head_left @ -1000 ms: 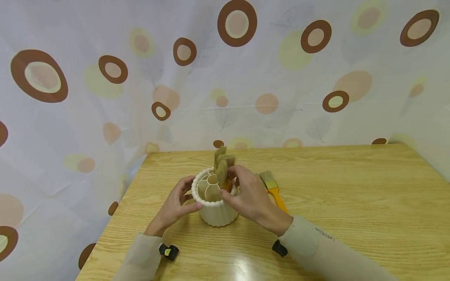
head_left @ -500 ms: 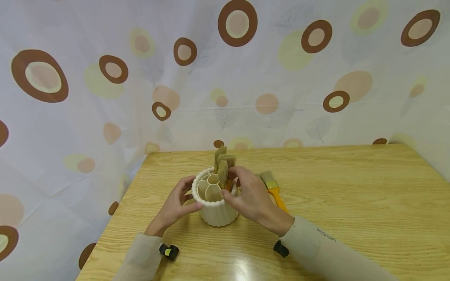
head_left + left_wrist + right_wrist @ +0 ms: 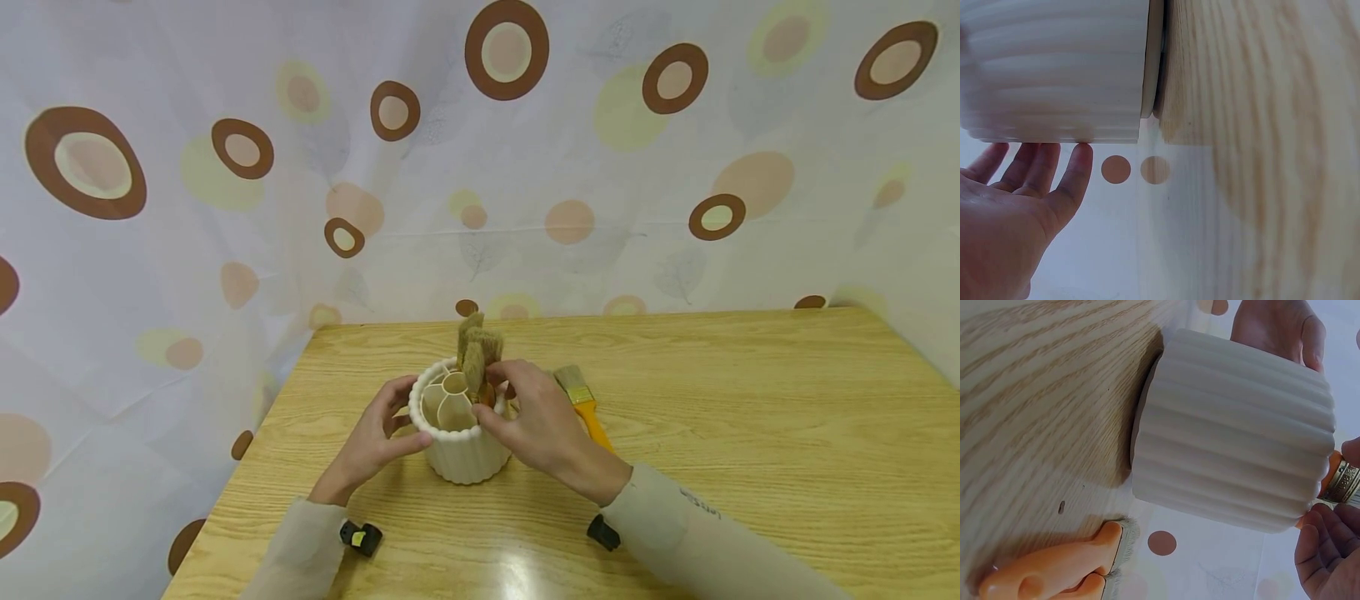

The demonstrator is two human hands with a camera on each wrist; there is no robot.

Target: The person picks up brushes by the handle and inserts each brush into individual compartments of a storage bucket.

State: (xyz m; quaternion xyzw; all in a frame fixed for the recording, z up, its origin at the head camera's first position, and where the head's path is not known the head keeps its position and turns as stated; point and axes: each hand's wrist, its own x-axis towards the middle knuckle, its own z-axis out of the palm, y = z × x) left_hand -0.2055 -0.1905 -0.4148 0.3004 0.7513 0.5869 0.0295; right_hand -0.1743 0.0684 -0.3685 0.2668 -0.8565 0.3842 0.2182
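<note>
A pale cloth (image 3: 570, 167) with brown rings and soft coloured spots hangs behind the wooden table (image 3: 750, 417) and reaches down to its far edge. Over the table come 2 light sleeves; the right sleeve (image 3: 697, 533) carries small printed letters, and the left sleeve (image 3: 300, 550) is plain where it shows.

The cream holder (image 3: 465, 458), ribbed on its outside, stands upright on the table, nearer to the left edge than to the right edge. Thin walls divide its inside around 1 round ring in the middle.

The left hand (image 3: 378, 433) holds the holder from the left side, with the thumb at the rim and the fingertips against the wall. The right hand (image 3: 540, 425) is above the right part of the rim and pinches 1 brush (image 3: 1340, 482) at its metal band, between the thumb and the fingers. This brush has an orange handle, which goes down into the holder.

At least 3 bristle ends (image 3: 480, 346) rise above the rim. To the right of the holder, 2 orange brushes (image 3: 1060, 565) lie on the table, bristles toward the far edge; in the head view the right hand partly covers them.

The smallest things are 2 black devices (image 3: 362, 538), 1 at each cuff.
</note>
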